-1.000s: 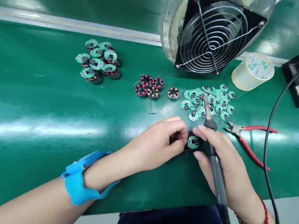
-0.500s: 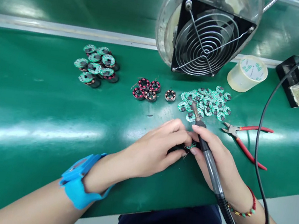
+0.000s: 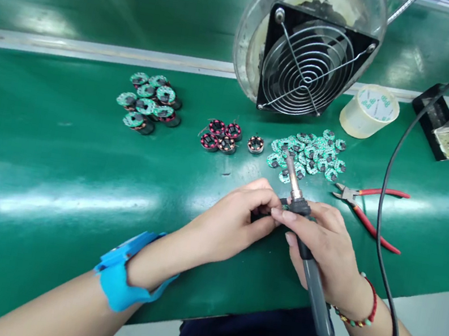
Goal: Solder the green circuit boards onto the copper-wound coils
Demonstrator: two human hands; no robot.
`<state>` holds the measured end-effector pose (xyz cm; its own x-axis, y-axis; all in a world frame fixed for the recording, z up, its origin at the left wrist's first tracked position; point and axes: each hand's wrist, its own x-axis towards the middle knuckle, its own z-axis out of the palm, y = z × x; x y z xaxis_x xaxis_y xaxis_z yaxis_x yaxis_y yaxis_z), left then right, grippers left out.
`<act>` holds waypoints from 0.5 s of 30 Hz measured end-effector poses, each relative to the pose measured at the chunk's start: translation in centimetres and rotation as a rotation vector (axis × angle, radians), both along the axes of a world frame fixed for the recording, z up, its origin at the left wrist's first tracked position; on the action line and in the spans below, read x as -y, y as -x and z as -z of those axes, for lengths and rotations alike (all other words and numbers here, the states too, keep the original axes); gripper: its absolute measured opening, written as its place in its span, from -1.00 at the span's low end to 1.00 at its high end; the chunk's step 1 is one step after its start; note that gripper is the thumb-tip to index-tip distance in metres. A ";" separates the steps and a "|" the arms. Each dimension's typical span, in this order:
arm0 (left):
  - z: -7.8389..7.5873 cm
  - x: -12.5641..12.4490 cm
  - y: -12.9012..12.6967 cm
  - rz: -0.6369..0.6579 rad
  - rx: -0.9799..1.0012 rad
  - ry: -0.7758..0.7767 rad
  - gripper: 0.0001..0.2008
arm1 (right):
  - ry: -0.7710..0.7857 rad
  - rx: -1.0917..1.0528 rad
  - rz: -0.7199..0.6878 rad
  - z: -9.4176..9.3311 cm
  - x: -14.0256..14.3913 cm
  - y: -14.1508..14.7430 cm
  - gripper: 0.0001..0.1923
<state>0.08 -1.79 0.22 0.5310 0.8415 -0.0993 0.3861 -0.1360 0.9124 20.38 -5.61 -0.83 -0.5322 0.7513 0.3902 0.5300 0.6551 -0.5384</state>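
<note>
Left hand [image 3: 236, 221] pinches a small dark part [image 3: 262, 215], mostly hidden. Right hand [image 3: 323, 245], touching it fingertip to fingertip, grips soldering iron [image 3: 303, 233]; pliers [image 3: 367, 206] beyond it on the surface [image 3: 57, 163].

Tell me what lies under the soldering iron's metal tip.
Under the soldering iron tip lies the pile of small green circuit boards on the green table. Boards directly beneath the shaft are covered.
</note>
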 end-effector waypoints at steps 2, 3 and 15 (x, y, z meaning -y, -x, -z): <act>-0.1 0.0 0.1 -0.020 -0.004 0.012 -0.90 | -0.024 0.001 0.038 0.1 0.0 -0.1 -0.44; -0.1 0.0 0.1 -0.030 -0.008 0.020 -0.90 | -0.033 -0.010 0.054 0.1 0.0 -0.1 -0.44; -0.8 0.1 -0.1 -0.082 -0.097 0.033 -0.85 | -0.017 -0.293 0.221 -1.0 0.3 0.1 -0.54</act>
<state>0.23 -1.90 0.98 0.4468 0.8773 -0.1750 0.4813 -0.0709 0.8737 20.29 -5.94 0.20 -0.2221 0.8274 0.5158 0.4847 0.5527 -0.6779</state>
